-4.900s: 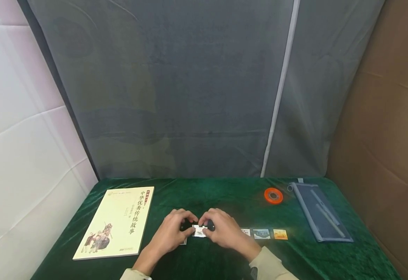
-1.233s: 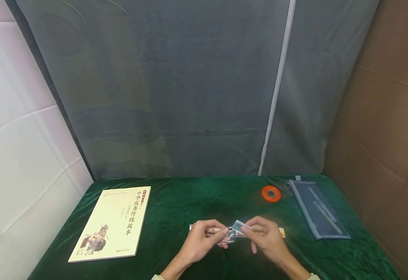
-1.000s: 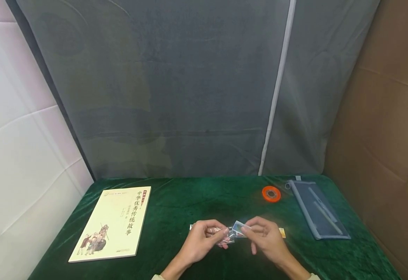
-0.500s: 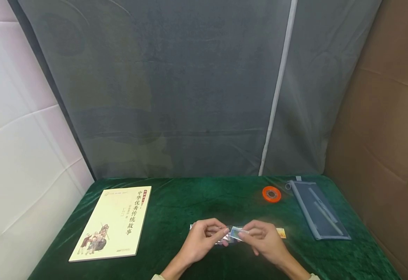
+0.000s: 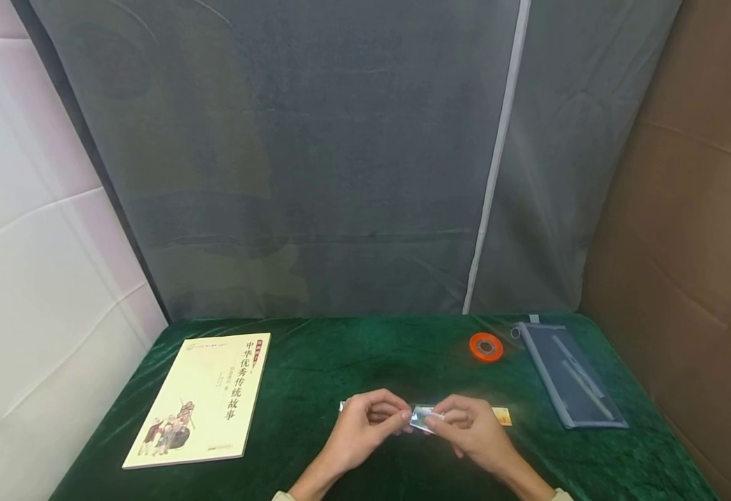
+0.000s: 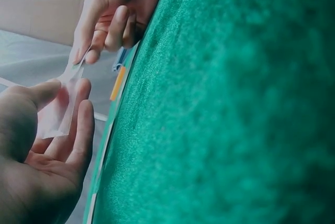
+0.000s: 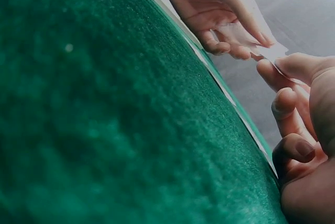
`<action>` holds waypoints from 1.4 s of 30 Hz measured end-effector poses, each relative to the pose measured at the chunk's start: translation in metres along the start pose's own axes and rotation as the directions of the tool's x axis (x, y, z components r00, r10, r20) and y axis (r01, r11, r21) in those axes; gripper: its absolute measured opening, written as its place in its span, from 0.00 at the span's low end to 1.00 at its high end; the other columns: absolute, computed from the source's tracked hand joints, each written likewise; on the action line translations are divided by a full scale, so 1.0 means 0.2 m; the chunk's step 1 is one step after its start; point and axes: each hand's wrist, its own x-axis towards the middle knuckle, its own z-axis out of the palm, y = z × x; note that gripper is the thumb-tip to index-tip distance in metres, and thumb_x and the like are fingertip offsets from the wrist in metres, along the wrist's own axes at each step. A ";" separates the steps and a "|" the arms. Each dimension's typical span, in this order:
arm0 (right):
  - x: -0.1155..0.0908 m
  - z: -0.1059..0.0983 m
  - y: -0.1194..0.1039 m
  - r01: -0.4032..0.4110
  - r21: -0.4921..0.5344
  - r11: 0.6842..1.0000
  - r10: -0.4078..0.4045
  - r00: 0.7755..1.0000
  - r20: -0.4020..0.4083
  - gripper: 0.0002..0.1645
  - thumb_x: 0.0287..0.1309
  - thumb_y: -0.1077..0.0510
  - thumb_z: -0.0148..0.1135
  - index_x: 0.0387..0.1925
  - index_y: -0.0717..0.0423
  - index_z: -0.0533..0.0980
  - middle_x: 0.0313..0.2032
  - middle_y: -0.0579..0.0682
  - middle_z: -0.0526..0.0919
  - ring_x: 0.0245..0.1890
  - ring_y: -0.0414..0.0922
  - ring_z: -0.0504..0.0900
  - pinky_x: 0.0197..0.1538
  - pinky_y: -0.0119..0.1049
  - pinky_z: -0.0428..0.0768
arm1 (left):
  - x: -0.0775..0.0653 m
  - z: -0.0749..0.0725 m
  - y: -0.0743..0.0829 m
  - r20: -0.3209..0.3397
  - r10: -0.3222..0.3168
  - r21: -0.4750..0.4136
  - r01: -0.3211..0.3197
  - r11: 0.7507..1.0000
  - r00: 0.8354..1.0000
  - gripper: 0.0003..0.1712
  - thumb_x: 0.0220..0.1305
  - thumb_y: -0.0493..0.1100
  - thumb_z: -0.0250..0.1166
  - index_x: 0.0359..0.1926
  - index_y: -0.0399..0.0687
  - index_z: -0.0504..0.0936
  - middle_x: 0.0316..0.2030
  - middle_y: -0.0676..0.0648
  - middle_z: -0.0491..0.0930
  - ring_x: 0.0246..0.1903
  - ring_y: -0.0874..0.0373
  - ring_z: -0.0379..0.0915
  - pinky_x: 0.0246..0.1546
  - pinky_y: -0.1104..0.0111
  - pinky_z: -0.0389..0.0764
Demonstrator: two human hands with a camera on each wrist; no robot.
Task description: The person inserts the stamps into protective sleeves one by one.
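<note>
My left hand [image 5: 365, 426] pinches a small clear plastic sleeve [image 6: 55, 116] between thumb and fingers. Facing it, my right hand [image 5: 480, 426] pinches a stamp-sized picture card [image 5: 425, 416] with a pale border by one edge. In the head view the card overlaps the sleeve's end, and both wrist views show the two meeting between the fingertips, raised over the green cloth. A yellow-orange picture card [image 5: 502, 416] of similar size lies on the cloth, partly behind my right hand. Much of the sleeve is hidden by my left fingers in the head view.
A cream book [image 5: 202, 403] with Chinese characters lies on the left of the green cloth [image 5: 315, 362]. An orange ring-shaped disc [image 5: 486, 346] lies at the back right, beside a blue-grey zip pouch [image 5: 572, 379] holding slim tools. Fabric walls [image 5: 365, 174] enclose the table.
Earlier both hands held a small white piece further left, with dark things at the fingertips. Since a second ago, the right hand has lowered and levelled the picture card and brought it left against the sleeve.
</note>
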 end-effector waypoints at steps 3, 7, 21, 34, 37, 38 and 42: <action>0.00 0.00 0.00 -0.011 -0.004 1.000 0.011 1.000 0.003 0.05 0.72 0.59 0.70 0.43 0.57 0.84 0.36 0.57 0.94 0.14 0.32 0.73 0.17 0.32 0.76 | 0.00 0.00 0.00 0.000 -0.003 0.002 0.003 1.000 1.000 0.08 0.75 0.49 0.72 0.45 0.51 0.90 0.39 0.45 0.94 0.39 0.56 0.93 0.41 0.70 0.90; 0.00 0.00 0.00 -0.033 -0.006 0.999 0.033 0.999 0.004 0.05 0.72 0.58 0.71 0.43 0.56 0.85 0.35 0.55 0.94 0.14 0.33 0.73 0.17 0.30 0.75 | -0.01 0.01 0.01 0.003 0.002 0.007 -0.002 1.000 1.000 0.07 0.75 0.49 0.72 0.45 0.51 0.90 0.38 0.42 0.94 0.38 0.52 0.93 0.40 0.70 0.90; -0.01 -0.01 0.00 0.016 0.014 1.000 -0.016 1.000 -0.003 0.08 0.79 0.59 0.62 0.46 0.60 0.83 0.29 0.55 0.90 0.17 0.32 0.73 0.19 0.31 0.75 | -0.01 0.01 -0.01 -0.033 -0.009 0.013 0.009 1.000 0.999 0.09 0.73 0.48 0.73 0.44 0.49 0.90 0.36 0.46 0.94 0.35 0.54 0.93 0.38 0.70 0.89; -0.01 -0.01 0.00 0.044 -0.011 0.999 -0.043 0.998 0.036 0.07 0.78 0.59 0.63 0.45 0.56 0.85 0.28 0.57 0.89 0.17 0.30 0.71 0.18 0.30 0.73 | -0.01 0.02 -0.01 0.023 0.003 -0.026 -0.002 1.000 1.000 0.10 0.74 0.48 0.73 0.46 0.47 0.90 0.37 0.46 0.94 0.35 0.57 0.93 0.39 0.69 0.90; -0.01 -0.01 0.00 0.052 0.002 0.999 -0.052 0.998 0.039 0.07 0.79 0.60 0.62 0.46 0.58 0.84 0.29 0.57 0.89 0.17 0.30 0.72 0.18 0.31 0.74 | -0.01 0.02 -0.02 0.010 -0.003 -0.024 0.004 1.000 1.000 0.11 0.73 0.49 0.73 0.45 0.47 0.90 0.38 0.46 0.94 0.35 0.57 0.93 0.39 0.70 0.90; -0.01 -0.01 0.00 0.054 0.004 0.999 -0.054 0.998 0.038 0.07 0.79 0.60 0.62 0.45 0.58 0.84 0.29 0.57 0.89 0.17 0.30 0.72 0.18 0.31 0.74 | -0.01 0.02 -0.02 0.004 -0.007 -0.027 0.007 1.000 1.000 0.11 0.73 0.49 0.73 0.45 0.46 0.90 0.38 0.46 0.94 0.35 0.57 0.93 0.39 0.70 0.90; -0.01 -0.01 0.00 0.048 0.008 0.999 -0.048 0.998 0.040 0.06 0.78 0.61 0.62 0.45 0.59 0.83 0.29 0.57 0.88 0.18 0.30 0.73 0.18 0.31 0.74 | -0.01 0.02 -0.01 -0.010 -0.016 -0.029 0.016 0.999 1.000 0.10 0.73 0.49 0.74 0.45 0.48 0.90 0.38 0.46 0.94 0.35 0.56 0.93 0.37 0.70 0.90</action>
